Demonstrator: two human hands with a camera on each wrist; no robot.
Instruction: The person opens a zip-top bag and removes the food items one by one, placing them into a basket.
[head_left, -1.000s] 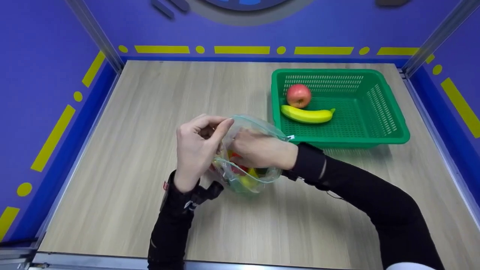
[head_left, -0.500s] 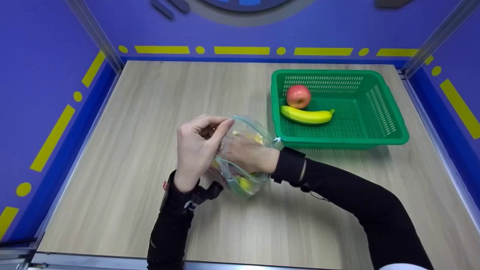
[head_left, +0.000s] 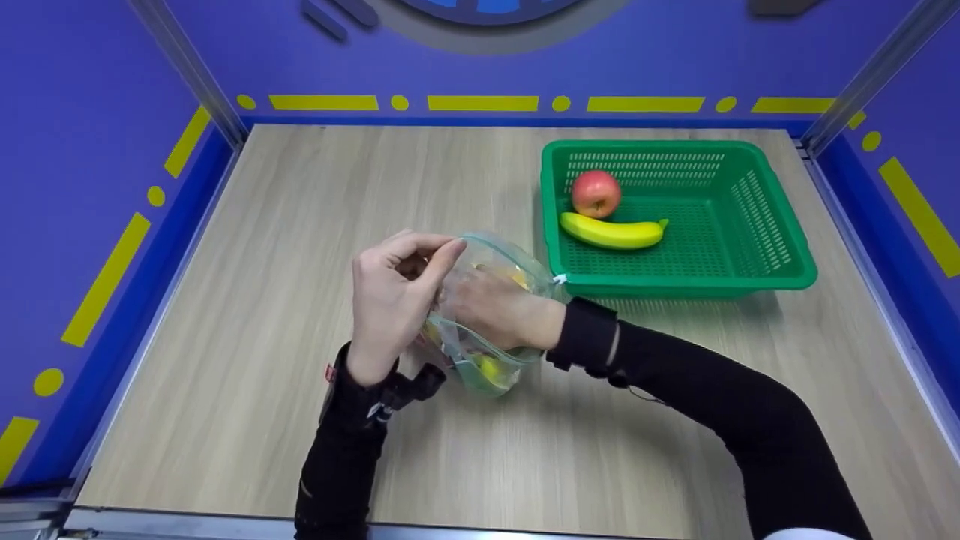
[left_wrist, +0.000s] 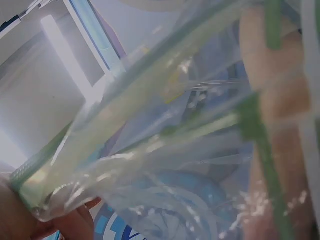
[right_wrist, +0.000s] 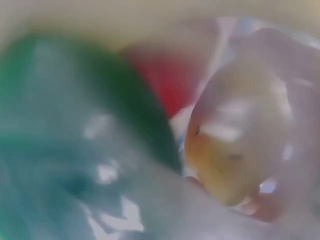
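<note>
A clear plastic zip bag [head_left: 491, 315] with a green sealing strip sits near the middle of a light wooden table [head_left: 262, 300], just left of a green basket. Blurred yellow, red and green items show through its wall, too unclear to name. The left hand [head_left: 394, 300] pinches the bag's rim at the upper left, thumb and fingers curled together on the plastic, holding the mouth open. The right hand [head_left: 499, 307] is reached inside the bag through that opening; its fingers are hidden behind the plastic and the contents, so whether they grip anything cannot be told. Both forearms wear black sleeves. In the left wrist view the green strip [left_wrist: 125, 100] runs diagonally across crumpled clear film.

The green plastic basket [head_left: 780, 247] stands at the right of the table, holding a red apple [head_left: 596, 193] and, just in front of it, a yellow banana [head_left: 611, 231]. Purple walls with yellow dashes surround the table.
</note>
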